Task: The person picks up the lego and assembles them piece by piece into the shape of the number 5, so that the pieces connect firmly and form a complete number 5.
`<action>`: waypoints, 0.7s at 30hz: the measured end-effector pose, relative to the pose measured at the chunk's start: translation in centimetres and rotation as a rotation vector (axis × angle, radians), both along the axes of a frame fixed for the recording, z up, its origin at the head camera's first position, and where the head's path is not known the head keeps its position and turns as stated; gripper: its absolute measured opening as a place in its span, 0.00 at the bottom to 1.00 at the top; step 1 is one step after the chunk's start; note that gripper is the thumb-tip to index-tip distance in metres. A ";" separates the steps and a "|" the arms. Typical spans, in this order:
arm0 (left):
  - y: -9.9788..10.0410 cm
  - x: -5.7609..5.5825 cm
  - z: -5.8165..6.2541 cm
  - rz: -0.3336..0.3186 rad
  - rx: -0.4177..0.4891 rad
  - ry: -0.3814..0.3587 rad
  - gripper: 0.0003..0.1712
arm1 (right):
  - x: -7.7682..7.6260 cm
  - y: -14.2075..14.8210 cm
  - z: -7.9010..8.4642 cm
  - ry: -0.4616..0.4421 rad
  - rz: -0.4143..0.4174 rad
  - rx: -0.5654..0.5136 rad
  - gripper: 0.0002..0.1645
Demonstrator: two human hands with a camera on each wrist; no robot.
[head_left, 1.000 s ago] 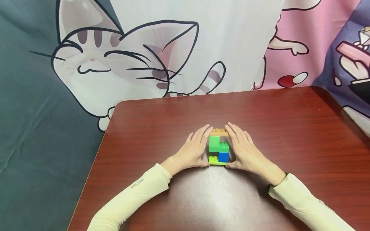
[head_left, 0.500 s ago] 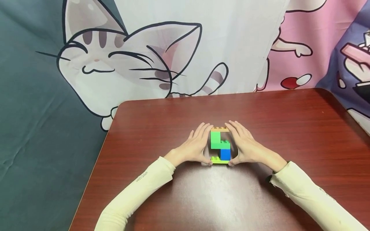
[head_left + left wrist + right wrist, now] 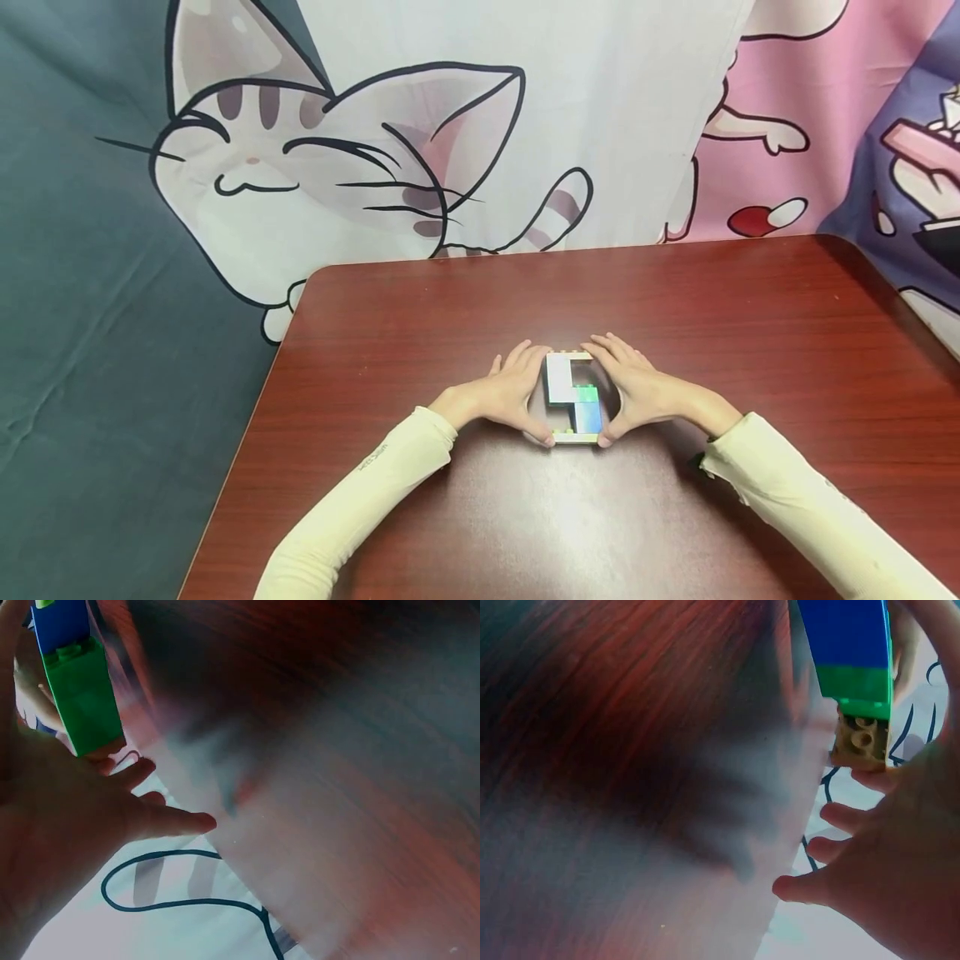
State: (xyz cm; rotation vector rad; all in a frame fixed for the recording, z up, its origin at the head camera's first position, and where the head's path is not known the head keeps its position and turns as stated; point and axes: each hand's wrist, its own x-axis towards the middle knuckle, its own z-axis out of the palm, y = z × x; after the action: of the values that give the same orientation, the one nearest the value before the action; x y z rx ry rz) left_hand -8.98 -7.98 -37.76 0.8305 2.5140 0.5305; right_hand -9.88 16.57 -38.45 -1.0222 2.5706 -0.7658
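A small stack of toy building bricks is held between both hands over the table in the head view. A tan brick [image 3: 861, 742] forms its top end, with green bricks [image 3: 84, 697], a blue brick [image 3: 587, 418] and a lime brick [image 3: 576, 438] below. Glare whitens the stack's face. The left hand [image 3: 506, 396] grips its left side, thumb at the lime end and fingers at the tan end. Opposite it, the right hand [image 3: 639, 392] grips the right side in the same way. Both wrist views show some fingers spread off the bricks.
The reddish-brown wooden table [image 3: 420, 317] lies under the hands, glossy near the front. Behind its far edge hangs a cloth [image 3: 622, 100] printed with a cartoon cat. A grey-green cloth [image 3: 90, 350] hangs at the left.
The stack has tilted back, so its top studs show less and its front face now catches glare. Over the last half second both hands moved slightly lower in the head view with it.
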 end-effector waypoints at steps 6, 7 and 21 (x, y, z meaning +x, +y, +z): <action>0.0 0.0 -0.2 -0.020 -0.057 -0.061 0.75 | 0.1 0.3 -0.4 -0.053 0.034 0.014 0.77; 0.0 0.0 -0.2 -0.023 -0.066 -0.064 0.75 | 0.1 0.3 -0.4 -0.053 0.037 0.017 0.77; 0.1 0.4 -0.1 -0.016 -0.090 -0.095 0.75 | 0.0 0.6 -0.6 -0.074 0.051 0.016 0.80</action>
State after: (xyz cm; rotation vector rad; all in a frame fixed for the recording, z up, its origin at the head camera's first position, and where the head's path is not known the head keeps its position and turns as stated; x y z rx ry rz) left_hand -8.62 -7.86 -37.84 0.7736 2.4236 0.4376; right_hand -9.84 17.15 -39.02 -1.0308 2.4742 -0.7539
